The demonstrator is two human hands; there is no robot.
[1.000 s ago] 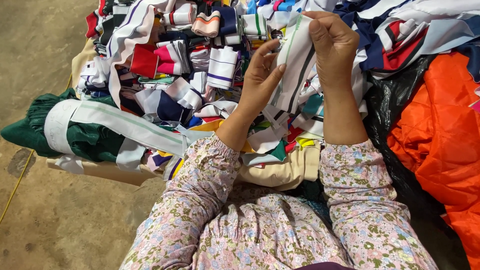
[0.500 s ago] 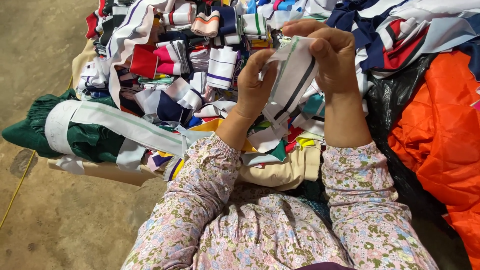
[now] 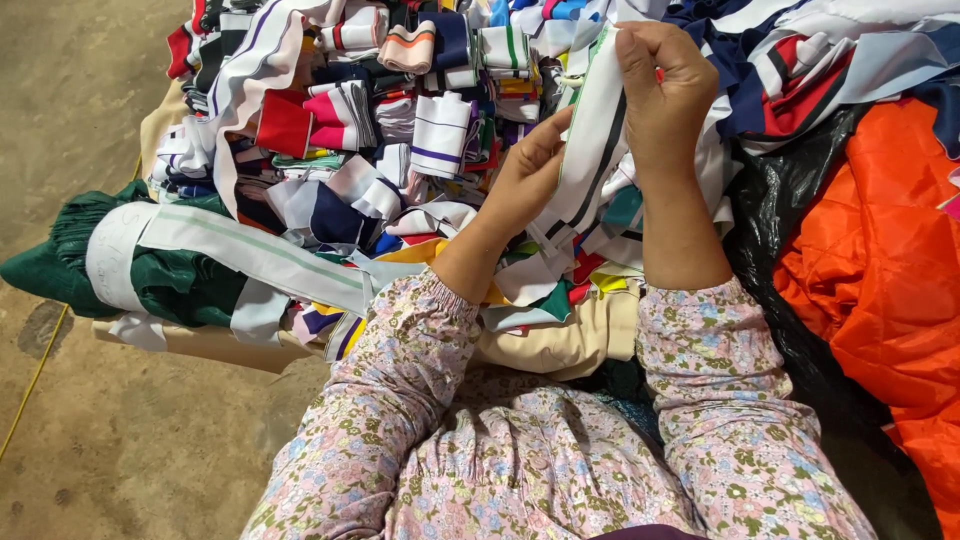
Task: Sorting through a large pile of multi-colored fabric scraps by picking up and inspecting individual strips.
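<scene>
Both hands are up over the heap and clamped on one white ribbed strip, a knit band with a dark stripe down its length and a thin green edge. The right hand is closed in a fist around the strip's top end; the left hand pinches it lower down between thumb and fingers, so the band hangs taut and slightly tilted between them. The strip's tail drops into the pile of folded striped knit pieces, soft and ribbed, in white, navy, red and pink. At the pile's left edge lies a dark green ribbed bundle wrapped by a long white band. To the right, crinkled orange quilted fabric sits beside glossy black plastic sheeting.
</scene>
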